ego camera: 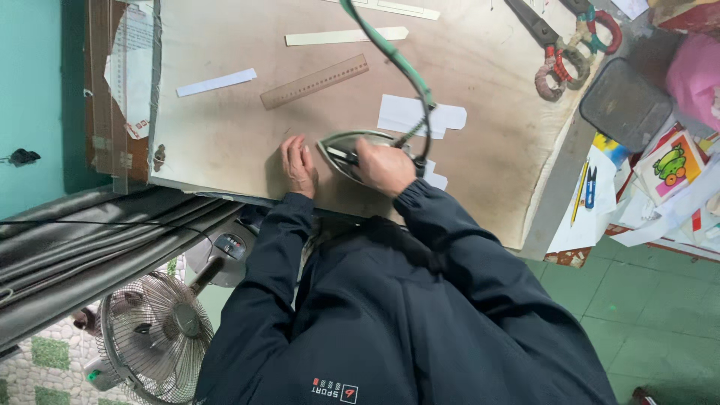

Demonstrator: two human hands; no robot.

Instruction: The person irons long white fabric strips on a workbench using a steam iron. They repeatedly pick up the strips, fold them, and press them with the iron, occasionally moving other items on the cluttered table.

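The right hand [385,166] is clenched on the handle of the iron [352,146] at the counter's [225,142] near edge, while the left hand [298,165], its grip released, lies flat at the iron's nine o'clock, steadying the surface, a ruler [315,81] at eleven.

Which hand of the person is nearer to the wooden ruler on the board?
Left. The left hand lies flat on the board just below the wooden ruler, apart from it. The right hand grips the iron, farther right of the ruler.
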